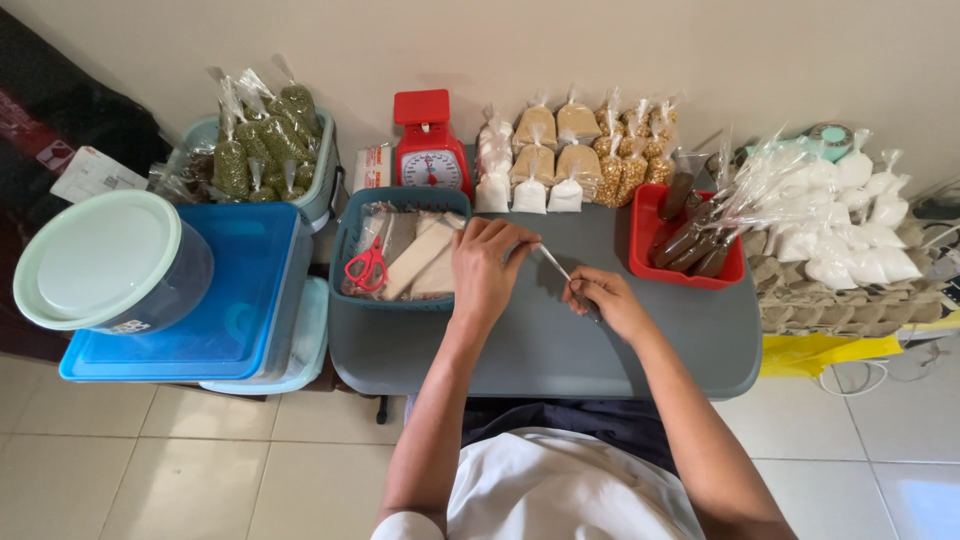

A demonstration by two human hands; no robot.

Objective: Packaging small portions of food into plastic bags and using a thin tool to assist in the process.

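A person seated at a grey table (540, 350) worked among rows of small tied plastic packets: white-filled ones (494, 165), tan-filled ones (553, 140) and packets of yellow kernels (635, 145) stood along the wall beside a red kitchen scale (430, 150). A red tray (648, 235) at the right held dark brown cone-shaped packets (690, 240), with a heap of white powder bags (850, 220) beyond it resting on grey egg cartons (840, 295). At the left, a pale bin (322, 170) carried bags of green grains (262, 145), and a round tub with a mint lid (100, 262) sat on a stack of blue storage boxes (230, 300). A teal basket (350, 240) held flat pale packets (420, 258) and red-handled scissors (367, 267). The left hand (487, 268) curled, fingers bent down, over one end of a thin clear plastic bag (555, 265), which stretched just above the tabletop to the right hand (605, 298), closed in a pinch on its other end; the bag appeared empty, though glare made that hard to judge. Beige floor tiles (150, 460) and a cream wall (600, 50) framed the scene.
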